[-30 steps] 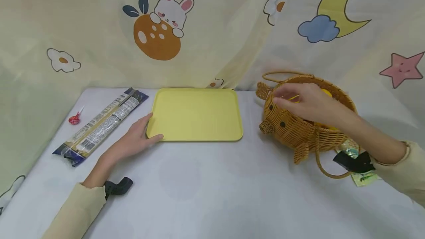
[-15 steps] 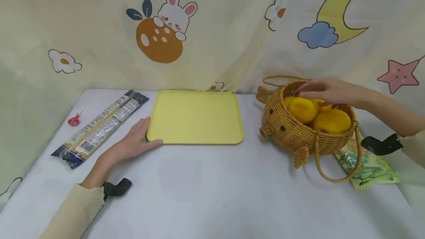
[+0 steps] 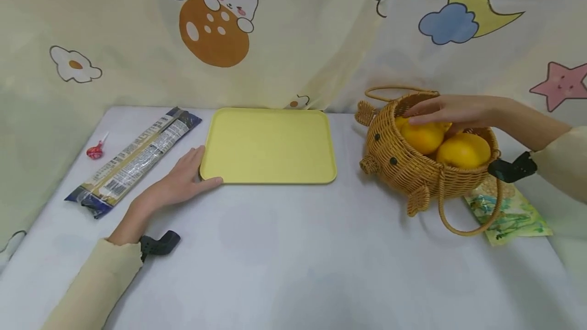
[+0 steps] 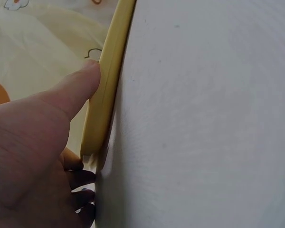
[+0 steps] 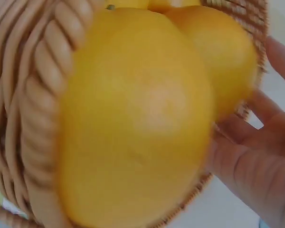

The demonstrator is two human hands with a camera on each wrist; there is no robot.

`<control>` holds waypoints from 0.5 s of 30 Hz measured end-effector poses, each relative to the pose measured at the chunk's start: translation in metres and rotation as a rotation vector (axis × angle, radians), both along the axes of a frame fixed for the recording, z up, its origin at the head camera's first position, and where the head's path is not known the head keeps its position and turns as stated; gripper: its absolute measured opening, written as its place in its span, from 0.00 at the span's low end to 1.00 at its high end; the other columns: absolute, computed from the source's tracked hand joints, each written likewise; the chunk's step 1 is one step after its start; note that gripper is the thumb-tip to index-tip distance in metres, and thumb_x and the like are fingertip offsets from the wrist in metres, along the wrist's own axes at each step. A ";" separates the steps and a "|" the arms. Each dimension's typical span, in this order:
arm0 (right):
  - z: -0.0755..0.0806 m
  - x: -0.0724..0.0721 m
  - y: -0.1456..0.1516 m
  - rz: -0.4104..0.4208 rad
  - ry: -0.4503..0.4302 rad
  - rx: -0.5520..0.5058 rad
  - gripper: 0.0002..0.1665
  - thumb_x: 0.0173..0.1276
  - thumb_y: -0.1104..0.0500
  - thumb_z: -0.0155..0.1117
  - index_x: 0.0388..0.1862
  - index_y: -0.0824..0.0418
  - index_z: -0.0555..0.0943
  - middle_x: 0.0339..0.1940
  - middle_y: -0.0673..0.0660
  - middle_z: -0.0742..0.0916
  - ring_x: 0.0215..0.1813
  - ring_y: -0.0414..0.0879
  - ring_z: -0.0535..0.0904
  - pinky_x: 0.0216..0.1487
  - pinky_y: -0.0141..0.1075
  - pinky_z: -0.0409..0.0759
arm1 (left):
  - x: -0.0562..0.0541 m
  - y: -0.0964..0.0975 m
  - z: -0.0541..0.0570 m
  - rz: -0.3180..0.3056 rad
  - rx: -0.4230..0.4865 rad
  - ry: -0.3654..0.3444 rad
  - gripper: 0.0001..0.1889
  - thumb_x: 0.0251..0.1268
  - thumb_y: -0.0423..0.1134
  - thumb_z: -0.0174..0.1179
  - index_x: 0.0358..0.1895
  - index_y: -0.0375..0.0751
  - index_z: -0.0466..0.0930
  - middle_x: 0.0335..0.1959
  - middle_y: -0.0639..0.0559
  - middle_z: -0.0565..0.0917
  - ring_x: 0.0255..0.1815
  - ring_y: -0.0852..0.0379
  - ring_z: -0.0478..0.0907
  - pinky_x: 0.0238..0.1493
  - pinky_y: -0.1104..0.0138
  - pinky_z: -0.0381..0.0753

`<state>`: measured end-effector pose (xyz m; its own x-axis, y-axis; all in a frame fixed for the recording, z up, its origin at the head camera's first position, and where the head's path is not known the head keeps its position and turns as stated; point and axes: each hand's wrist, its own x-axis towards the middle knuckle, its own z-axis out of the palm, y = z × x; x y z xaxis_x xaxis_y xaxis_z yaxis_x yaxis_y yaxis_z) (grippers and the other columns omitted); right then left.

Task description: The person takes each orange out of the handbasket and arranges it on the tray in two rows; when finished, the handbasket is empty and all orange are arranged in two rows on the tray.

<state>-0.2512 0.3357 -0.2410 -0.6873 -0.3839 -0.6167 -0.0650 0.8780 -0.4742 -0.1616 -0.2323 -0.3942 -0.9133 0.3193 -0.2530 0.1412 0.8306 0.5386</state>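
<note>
My left hand (image 3: 181,182) lies at the near left corner of a yellow tray (image 3: 270,146). Its thumb touches the front edge and its straight fingers lie along the left side; in the left wrist view the thumb (image 4: 78,88) rests against the rim. On the right, my right hand (image 3: 460,110) reaches into a wicker basket (image 3: 410,173) with an animal face. Its loosely bent fingers are over a yellow fruit (image 3: 423,139), and part of the hand is hidden. Another yellow fruit (image 3: 465,150) sits nearer the front. The right wrist view shows the thumb (image 5: 249,168) beside the fruit.
A long silver-and-blue packet (image 3: 135,162) lies slantwise on the left, with a red lollipop (image 3: 95,152) beyond it. A green packet (image 3: 513,213) is partly under the basket's looped handle (image 3: 458,232). A patterned cloth (image 3: 316,29) hangs behind the white table (image 3: 293,258).
My right hand has shifted from above the basket's face, to the right and down into the basket among the fruit. The left hand stays at the tray; the head view has tilted slightly.
</note>
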 end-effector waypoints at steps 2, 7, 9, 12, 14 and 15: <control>-0.002 -0.003 -0.002 0.010 0.005 0.027 0.40 0.75 0.43 0.49 0.77 0.61 0.55 0.76 0.71 0.58 0.69 0.68 0.64 0.56 0.60 0.79 | -0.003 0.001 -0.001 -0.001 0.008 -0.006 0.58 0.63 0.67 0.53 0.77 0.34 0.26 0.79 0.32 0.33 0.80 0.34 0.31 0.76 0.38 0.38; -0.005 -0.004 -0.002 0.028 0.020 0.066 0.41 0.73 0.43 0.53 0.76 0.63 0.56 0.74 0.72 0.60 0.66 0.64 0.67 0.56 0.58 0.78 | -0.007 0.004 -0.003 0.001 0.025 0.001 0.58 0.63 0.68 0.53 0.77 0.35 0.26 0.79 0.34 0.33 0.80 0.35 0.31 0.77 0.38 0.39; -0.006 -0.003 -0.001 0.030 0.007 0.068 0.40 0.73 0.43 0.53 0.76 0.62 0.57 0.74 0.71 0.61 0.64 0.61 0.70 0.56 0.54 0.79 | -0.006 0.004 -0.003 -0.005 0.011 0.001 0.58 0.63 0.68 0.53 0.77 0.34 0.27 0.79 0.32 0.33 0.80 0.34 0.31 0.77 0.38 0.39; -0.006 -0.003 -0.003 0.031 -0.013 0.061 0.40 0.72 0.43 0.55 0.75 0.60 0.58 0.73 0.69 0.62 0.61 0.57 0.72 0.54 0.50 0.81 | -0.003 0.001 -0.003 -0.008 -0.008 -0.003 0.59 0.62 0.68 0.53 0.77 0.33 0.28 0.79 0.31 0.34 0.80 0.33 0.33 0.76 0.38 0.40; -0.004 -0.005 -0.004 0.027 -0.036 0.048 0.40 0.71 0.44 0.55 0.74 0.60 0.57 0.73 0.69 0.62 0.60 0.57 0.73 0.54 0.50 0.82 | -0.002 0.000 -0.002 -0.006 -0.009 0.002 0.59 0.63 0.68 0.54 0.77 0.32 0.28 0.79 0.31 0.35 0.79 0.32 0.33 0.76 0.38 0.40; -0.001 -0.006 -0.005 0.032 -0.044 0.039 0.39 0.72 0.44 0.55 0.74 0.60 0.57 0.73 0.69 0.61 0.60 0.57 0.72 0.54 0.51 0.82 | -0.002 -0.001 -0.001 -0.003 -0.004 0.005 0.59 0.62 0.68 0.54 0.77 0.32 0.28 0.79 0.31 0.35 0.79 0.32 0.33 0.76 0.38 0.40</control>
